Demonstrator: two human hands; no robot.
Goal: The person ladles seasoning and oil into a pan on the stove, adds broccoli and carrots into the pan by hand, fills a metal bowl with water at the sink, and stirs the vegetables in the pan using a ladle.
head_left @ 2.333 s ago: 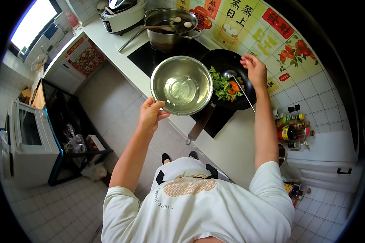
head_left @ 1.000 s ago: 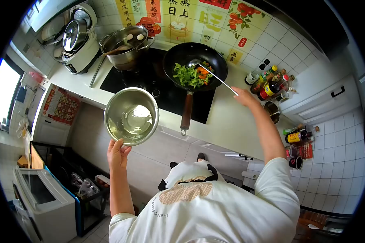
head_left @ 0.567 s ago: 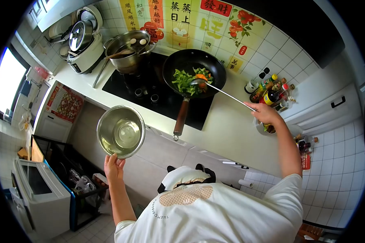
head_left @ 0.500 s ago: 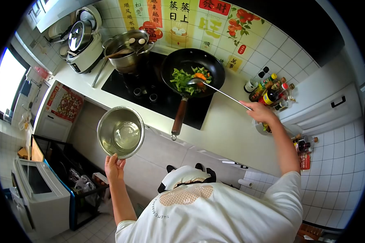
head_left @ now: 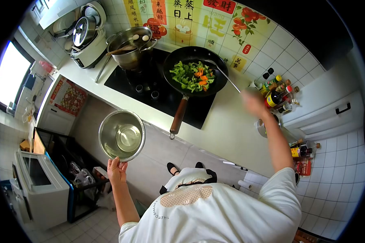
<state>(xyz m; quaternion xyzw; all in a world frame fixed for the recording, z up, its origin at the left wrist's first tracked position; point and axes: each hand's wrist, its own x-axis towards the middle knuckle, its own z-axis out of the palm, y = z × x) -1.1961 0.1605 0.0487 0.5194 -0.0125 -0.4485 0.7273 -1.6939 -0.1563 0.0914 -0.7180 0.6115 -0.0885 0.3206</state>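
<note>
our L fingers [head_left: 114, 164] gripping bowl [head_left: 127, 137], R fingers [head_left: 247, 97] blurred, closed on ladle [head_left: 229, 81], wok [head_left: 220, 83] w/ veg [head_left: 187, 75] left of R fingers

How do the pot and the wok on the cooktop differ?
The pot is silvery and deep; the wok is black and shallower. The pot has side loop handles; the wok has one long brown handle. The pot holds dark liquid; the wok holds green and orange pieces. Both are uncovered.
</note>
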